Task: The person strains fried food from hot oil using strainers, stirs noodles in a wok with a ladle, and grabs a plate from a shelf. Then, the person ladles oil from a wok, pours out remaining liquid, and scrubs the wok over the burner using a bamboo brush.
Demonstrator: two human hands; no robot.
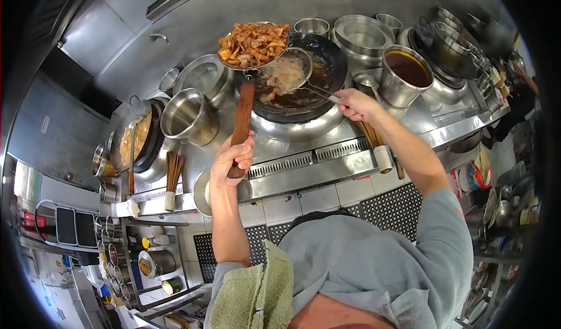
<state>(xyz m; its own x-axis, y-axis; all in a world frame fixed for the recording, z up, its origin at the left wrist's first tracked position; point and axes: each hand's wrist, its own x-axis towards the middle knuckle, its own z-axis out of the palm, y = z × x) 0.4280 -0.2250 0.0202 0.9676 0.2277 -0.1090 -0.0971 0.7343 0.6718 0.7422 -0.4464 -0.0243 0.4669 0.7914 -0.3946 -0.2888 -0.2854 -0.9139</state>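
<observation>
- The left hand [232,158] is closing fully round a wooden handle [243,115], fingers wrapped near its lower end.
- The right hand [356,104] is pinching the thin handle of a small skimmer [309,69], fingers curled shut.
- The wooden handle is carrying a strainer [235,67] heaped with browned pieces [255,43], sitting over the wok's far-left edge.
- The skimmer is lying across foaming oil [292,102] in the wok [338,66]; whether its mesh is dipping under is unclear.
- The step seems to be skimming leftover bits while the main batch is draining; the next move calls for keeping the strainer level and lifting the skimmer steadily.
- The left forearm is pointing nearly straight ahead; the right arm is bending at the elbow, angling inward.
</observation>
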